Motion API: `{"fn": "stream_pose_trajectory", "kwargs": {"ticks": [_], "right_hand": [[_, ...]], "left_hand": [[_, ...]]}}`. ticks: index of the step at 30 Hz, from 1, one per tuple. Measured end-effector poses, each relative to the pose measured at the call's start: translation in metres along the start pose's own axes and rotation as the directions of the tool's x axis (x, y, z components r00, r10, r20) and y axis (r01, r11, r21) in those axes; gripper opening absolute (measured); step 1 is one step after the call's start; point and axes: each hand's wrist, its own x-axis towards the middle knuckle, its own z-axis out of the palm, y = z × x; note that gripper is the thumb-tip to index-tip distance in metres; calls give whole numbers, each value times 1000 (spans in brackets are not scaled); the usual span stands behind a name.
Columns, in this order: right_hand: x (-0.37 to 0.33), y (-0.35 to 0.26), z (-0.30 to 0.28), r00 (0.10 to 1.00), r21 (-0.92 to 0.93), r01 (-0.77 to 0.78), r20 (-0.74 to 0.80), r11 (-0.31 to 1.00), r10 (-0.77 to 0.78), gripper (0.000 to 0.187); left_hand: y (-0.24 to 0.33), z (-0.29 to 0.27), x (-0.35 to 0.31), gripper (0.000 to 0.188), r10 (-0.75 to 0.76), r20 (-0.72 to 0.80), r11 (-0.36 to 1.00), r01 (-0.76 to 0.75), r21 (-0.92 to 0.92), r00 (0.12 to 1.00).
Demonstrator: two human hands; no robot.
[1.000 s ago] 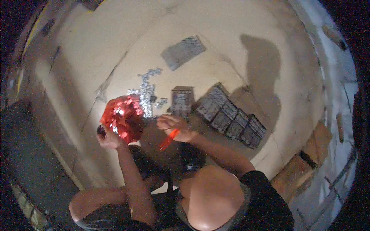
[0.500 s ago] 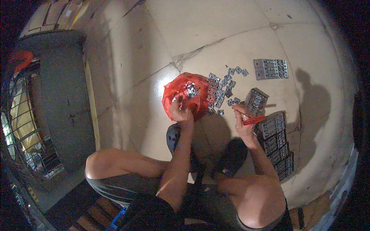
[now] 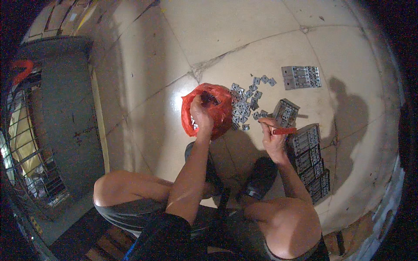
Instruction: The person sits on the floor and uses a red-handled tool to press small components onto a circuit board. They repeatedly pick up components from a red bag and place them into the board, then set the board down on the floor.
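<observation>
My left hand (image 3: 201, 114) reaches into a red plastic bag (image 3: 220, 124) on the floor. Its fingers are partly hidden inside, so I cannot see whether they grip anything. Some small metal parts show through the bag's mouth. In my right hand (image 3: 273, 138) is a slim tool with a red handle (image 3: 285, 131), its handle sticking out to the right; the fingers are closed around it. Left of that hand lies a loose spread of small square metal plates (image 3: 244, 104), right up against the bag.
Beyond my right hand stands a block of metal parts (image 3: 286, 112). Stacked metal blocks (image 3: 310, 161) line the right side, and another flat group (image 3: 301, 77) lies farther off. My shoes (image 3: 260, 178) and bent knees frame the near floor. A dark grey panel (image 3: 69, 117) stands left.
My left hand has moved farther into the bag and a little up, shifting the bag's opening. My right hand keeps its hold on the red-handled tool, nearly in the same place.
</observation>
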Motion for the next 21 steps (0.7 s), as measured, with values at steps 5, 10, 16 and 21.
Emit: {"fn": "stream_pose_trajectory", "kwargs": {"ticks": [5,10,16,21], "right_hand": [[1,0,-1,1000,-11,-27,7,1000,27,12],[1,-2,2,999,-15,13,-41,1000,-13,11],[2,-3,0,997,27,-56,-48,998,57,11],[2,-8,-1,994,64,-101,-44,993,104,11]], "left_hand": [[20,-13,-3,29,-78,-36,971,84,225,996],[51,-14,-23,32,-178,-68,983,173,-65,982],[54,-15,-26,38,-325,-88,930,301,-212,942],[34,-21,-31,38,-273,-113,945,244,-216,955]]}}
